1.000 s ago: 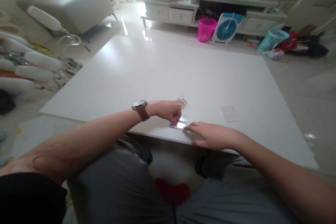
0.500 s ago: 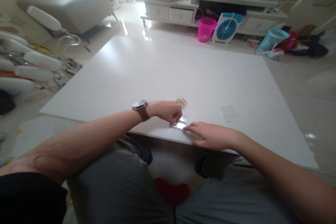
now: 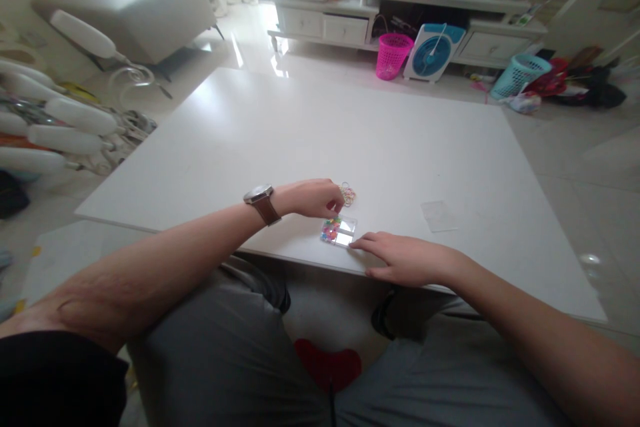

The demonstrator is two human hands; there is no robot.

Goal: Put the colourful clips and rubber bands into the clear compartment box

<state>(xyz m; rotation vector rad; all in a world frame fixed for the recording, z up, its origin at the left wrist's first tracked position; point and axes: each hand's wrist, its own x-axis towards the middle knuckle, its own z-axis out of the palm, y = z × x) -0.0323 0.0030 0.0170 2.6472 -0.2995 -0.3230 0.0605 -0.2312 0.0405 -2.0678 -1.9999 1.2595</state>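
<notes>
So, head view, only one there is: clear box point(image 3: 345, 239) sits on the desk point(image 3: 300, 127) near the front edge, between the hands. Should handle as light, stiff, probably hard plastic: slick on a smooth top, easy to skid, walls may crack if squeezed hard. Best hold is low on two opposite outer walls, kept level, since the load is loose. Right hand point(image 3: 400, 259) has its fingers loosely spread, nothing gripped; the index tip is at the box's front right corner, looks like contact, good spot for steadying. Left hand point(image 3: 319, 199) is just behind the box, fingers curled in toward the thumb, almost no gap visible; can't make out whether a small piece is pinched in there. Colored pieces point(image 3: 329, 231) in the left half of the box look tiny and near weightless: fingertip pinch one at a time, expect slips. Rubber bands point(image 3: 349, 195) lie in a loose pile behind the box, near the left hand: soft, stretchy, prone to tangle, so lift by one loop. Clear plate point(image 3: 439, 217) lies flat to the right, well apart; thin and stiff, take it by the edges. Looks: box is transparent and low, right half bright white with a divider across; pieces are mixed pink, red, green, blue, individual shapes too small to read; bands are pale mixed colors.
</notes>
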